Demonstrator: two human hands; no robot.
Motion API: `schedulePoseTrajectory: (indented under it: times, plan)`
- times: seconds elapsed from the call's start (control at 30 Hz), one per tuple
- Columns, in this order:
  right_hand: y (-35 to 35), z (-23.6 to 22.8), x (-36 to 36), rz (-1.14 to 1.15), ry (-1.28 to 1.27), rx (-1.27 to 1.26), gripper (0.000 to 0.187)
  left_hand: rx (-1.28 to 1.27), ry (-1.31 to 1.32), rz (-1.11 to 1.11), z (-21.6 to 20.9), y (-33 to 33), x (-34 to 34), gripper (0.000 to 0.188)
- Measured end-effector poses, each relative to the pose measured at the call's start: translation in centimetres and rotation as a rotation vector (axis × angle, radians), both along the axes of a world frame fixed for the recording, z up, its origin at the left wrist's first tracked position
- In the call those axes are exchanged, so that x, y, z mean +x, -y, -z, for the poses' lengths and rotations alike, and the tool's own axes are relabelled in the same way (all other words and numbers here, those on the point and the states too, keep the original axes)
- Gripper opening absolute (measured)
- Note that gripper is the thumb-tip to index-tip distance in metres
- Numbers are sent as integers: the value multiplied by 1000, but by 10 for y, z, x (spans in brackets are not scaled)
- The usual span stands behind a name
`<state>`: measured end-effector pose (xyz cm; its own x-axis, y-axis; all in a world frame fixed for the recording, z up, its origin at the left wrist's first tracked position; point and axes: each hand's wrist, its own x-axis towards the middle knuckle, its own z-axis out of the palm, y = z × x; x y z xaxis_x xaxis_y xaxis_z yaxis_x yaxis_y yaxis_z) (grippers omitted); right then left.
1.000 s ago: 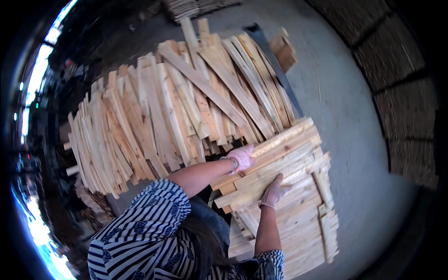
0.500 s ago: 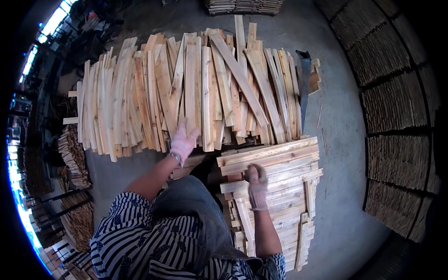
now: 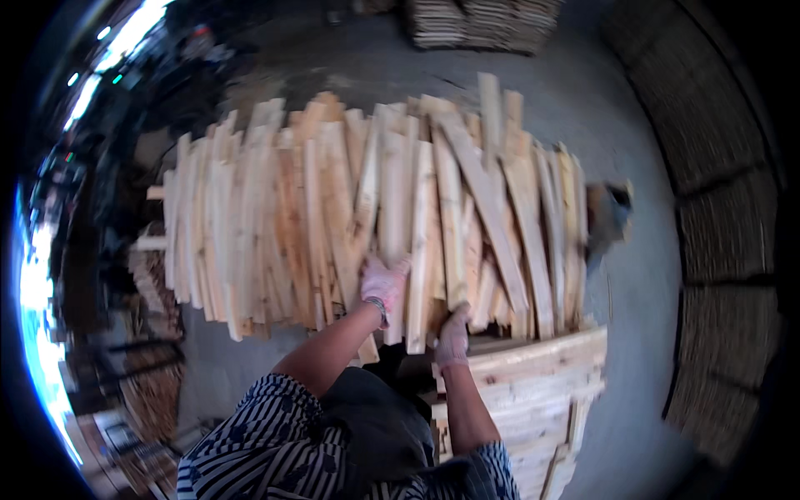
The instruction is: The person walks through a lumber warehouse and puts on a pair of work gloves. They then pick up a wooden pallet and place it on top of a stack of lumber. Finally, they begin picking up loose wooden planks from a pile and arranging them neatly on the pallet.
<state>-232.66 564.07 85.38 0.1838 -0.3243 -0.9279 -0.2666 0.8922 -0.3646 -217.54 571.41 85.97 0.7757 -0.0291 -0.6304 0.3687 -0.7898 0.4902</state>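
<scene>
A wide heap of loose wooden boards (image 3: 275, 217) lies in front of me, most of them pointing away from me. My left hand (image 3: 385, 282), in a pinkish work glove, rests on the near part of one board (image 3: 395, 192). Its fingers and thumb look spread across the wood. To its right, my gloved right hand (image 3: 453, 335) is at the near end of another board (image 3: 448, 233). The right fingertips meet that end, but blur hides whether they grip it. Below the right hand is a neater stack of boards (image 3: 533, 367) laid crosswise.
A dark metal-like post (image 3: 607, 217) stands at the heap's right end. Tall stacks of boards (image 3: 725, 233) line the right side, and another stack (image 3: 483, 23) stands at the back. More wood (image 3: 154, 396) is piled at the left. Grey concrete floor (image 3: 637, 333) shows between.
The view has shifted, so the heap appears lower and farther right. My right hand has moved from above the crosswise stack to the heap's near edge. The left stays on the boards.
</scene>
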Motion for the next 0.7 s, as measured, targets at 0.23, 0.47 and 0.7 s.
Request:
schedulePoseTrajectory:
  times: [0.23,0.47,0.7]
  plan:
    - [39,102,-67,62,651,96,92,-95,-199,346,-13,47,31,99]
    - [43,-24,-45,-164,791,191,104,-450,-364,138,-73,-3,57,98]
    - [62,11,19,59,385,-33,81,-1003,-646,-75,-50,9,45,85]
